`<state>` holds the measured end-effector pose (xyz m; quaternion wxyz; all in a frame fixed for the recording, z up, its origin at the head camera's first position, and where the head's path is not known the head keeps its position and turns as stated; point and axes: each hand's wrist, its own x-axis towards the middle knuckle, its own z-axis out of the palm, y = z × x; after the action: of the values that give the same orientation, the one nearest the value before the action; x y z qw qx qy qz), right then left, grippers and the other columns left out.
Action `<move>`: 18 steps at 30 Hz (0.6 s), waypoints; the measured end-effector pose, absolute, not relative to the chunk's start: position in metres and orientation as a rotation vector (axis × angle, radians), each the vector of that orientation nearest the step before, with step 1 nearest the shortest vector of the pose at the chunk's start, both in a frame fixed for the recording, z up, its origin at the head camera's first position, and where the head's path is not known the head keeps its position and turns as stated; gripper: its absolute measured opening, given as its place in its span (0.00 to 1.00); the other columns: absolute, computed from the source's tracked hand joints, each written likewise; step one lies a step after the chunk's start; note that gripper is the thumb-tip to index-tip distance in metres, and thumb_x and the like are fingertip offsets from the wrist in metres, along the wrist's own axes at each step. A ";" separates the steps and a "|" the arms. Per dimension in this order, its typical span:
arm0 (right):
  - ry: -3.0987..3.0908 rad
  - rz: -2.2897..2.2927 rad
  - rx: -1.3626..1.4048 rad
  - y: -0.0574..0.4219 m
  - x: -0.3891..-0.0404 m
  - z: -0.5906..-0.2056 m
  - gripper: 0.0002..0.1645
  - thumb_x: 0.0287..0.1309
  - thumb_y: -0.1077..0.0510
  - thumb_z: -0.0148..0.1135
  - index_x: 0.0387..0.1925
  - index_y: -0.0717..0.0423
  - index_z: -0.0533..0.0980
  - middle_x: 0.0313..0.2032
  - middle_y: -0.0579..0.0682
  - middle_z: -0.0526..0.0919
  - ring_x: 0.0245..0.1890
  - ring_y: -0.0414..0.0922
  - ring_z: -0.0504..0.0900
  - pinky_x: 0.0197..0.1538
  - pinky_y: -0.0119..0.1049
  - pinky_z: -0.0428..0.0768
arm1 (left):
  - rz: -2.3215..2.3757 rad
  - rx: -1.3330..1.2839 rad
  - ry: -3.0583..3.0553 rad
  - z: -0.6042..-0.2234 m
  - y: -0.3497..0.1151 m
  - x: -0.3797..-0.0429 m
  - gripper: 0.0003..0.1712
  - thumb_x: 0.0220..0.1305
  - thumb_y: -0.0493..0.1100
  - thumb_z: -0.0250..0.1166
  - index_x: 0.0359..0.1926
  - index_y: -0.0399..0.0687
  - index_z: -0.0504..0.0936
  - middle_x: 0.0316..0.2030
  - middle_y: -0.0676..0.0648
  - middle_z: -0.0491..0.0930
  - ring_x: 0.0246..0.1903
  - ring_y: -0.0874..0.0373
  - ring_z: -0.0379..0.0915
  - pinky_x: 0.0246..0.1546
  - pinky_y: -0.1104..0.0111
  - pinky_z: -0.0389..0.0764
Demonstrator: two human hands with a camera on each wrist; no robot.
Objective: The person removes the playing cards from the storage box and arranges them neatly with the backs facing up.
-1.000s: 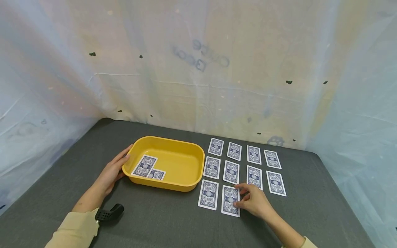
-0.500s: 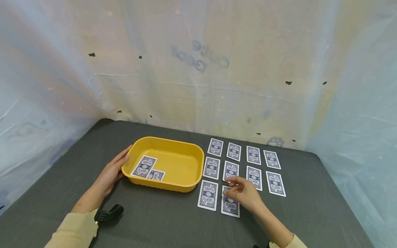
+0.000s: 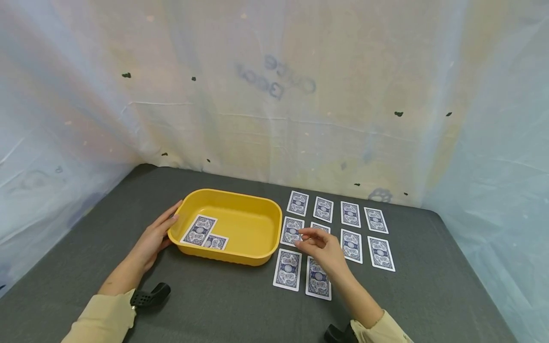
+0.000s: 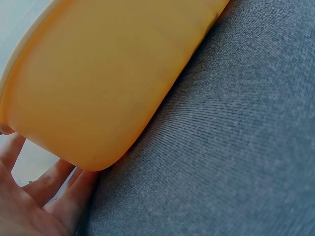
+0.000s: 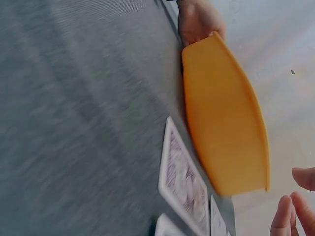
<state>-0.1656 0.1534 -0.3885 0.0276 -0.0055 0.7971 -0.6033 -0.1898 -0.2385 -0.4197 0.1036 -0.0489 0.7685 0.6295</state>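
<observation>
My left hand rests against the left end of a yellow plastic tray, its fairly straight fingers touching the outer wall and rim. In the left wrist view these fingers lie along the tray's end. Two face-down playing cards lie inside the tray: one card partly covers another card. Above the rows of cards hangs my right hand, partly hiding a middle-row card and a front-row card. The right wrist view shows its thumb and fingers apart, with nothing between them.
Right of the tray, several blue-backed cards lie in rows, among them a front-left card and a far-right card. The dark grey tabletop ends at a pale plastic sheet behind.
My right hand has moved left and slightly away from me, from the front-row card towards the middle-row cards. The left hand, the tray and the cards have stayed in place.
</observation>
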 end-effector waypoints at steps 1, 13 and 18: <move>2.443 -1.889 -0.027 0.151 -0.167 -0.388 0.21 0.51 0.62 0.70 0.48 0.64 0.79 0.38 0.54 0.80 0.35 0.40 0.80 0.41 0.30 0.77 | 1.857 -0.140 2.267 -0.420 -0.239 -0.190 0.37 0.71 0.66 0.41 0.75 0.70 0.41 0.76 0.47 0.39 0.70 0.47 0.48 0.54 0.66 0.69; 2.375 -1.974 -0.192 0.116 -0.181 -0.375 0.19 0.51 0.65 0.69 0.46 0.69 0.79 0.36 0.53 0.82 0.33 0.39 0.80 0.39 0.26 0.79 | 1.876 -0.130 2.252 -0.419 -0.239 -0.189 0.37 0.72 0.66 0.42 0.75 0.70 0.42 0.76 0.47 0.39 0.70 0.47 0.48 0.44 0.78 0.70; 2.382 -1.945 -0.289 0.098 -0.188 -0.370 0.18 0.50 0.65 0.69 0.45 0.69 0.79 0.35 0.56 0.81 0.33 0.41 0.79 0.38 0.25 0.78 | 1.874 -0.137 2.245 -0.417 -0.239 -0.188 0.36 0.72 0.65 0.42 0.75 0.71 0.42 0.76 0.48 0.39 0.70 0.47 0.47 0.48 0.74 0.69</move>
<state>-0.1885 0.0976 -0.3702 0.0262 -0.0934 0.7709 -0.6295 -0.1884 -0.2385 -0.4171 0.1069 -0.0464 0.7625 0.6364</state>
